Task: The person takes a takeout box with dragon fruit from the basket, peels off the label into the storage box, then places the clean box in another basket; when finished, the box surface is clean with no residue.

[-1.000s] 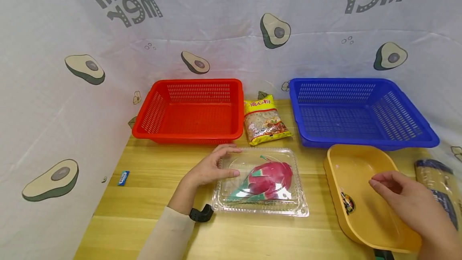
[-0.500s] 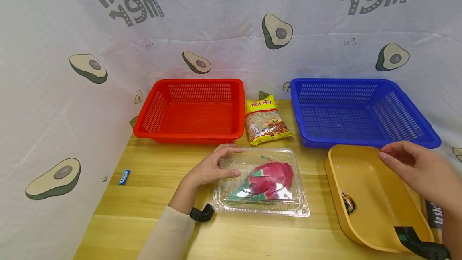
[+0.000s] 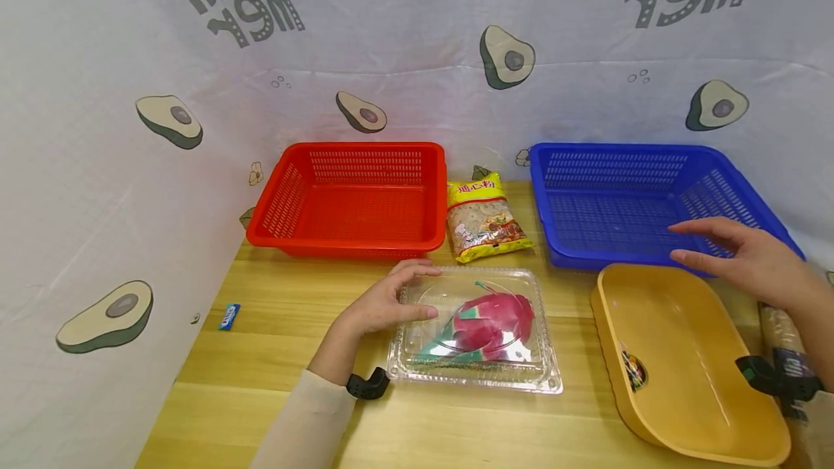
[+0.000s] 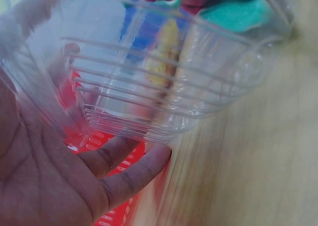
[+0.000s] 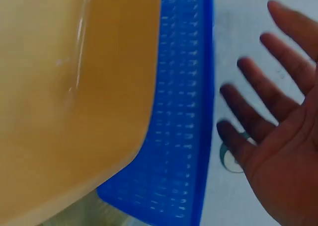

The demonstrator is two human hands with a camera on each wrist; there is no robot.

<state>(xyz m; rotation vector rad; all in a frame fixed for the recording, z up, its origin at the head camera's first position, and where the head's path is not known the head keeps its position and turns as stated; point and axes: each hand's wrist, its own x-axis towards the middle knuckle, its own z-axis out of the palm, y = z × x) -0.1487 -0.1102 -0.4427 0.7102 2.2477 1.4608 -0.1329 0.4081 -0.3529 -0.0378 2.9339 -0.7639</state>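
A clear plastic lidded box stands on the table, with a pink thing with green parts inside that resembles a dragon fruit. My left hand grips the box's left side. Its thumb lies over the lid, and in the left wrist view two fingers reach past the box wall. My right hand, holding nothing, hovers above the far right end of a yellow tray, in front of a blue basket. Its fingers are spread in the right wrist view. A small round, multicoloured item lies at the tray's left wall.
A red basket stands at the back left. Between the baskets lies a yellow-topped pasta packet. One small blue wrapped piece lies at the left. A dark-labelled pack lies partly hidden behind my right forearm. Printed cloth hangs behind everything.
My right hand has risen from inside the yellow tray toward the blue basket, and its fingers have spread apart. The left hand stays at the clear box. The view has shifted slightly.
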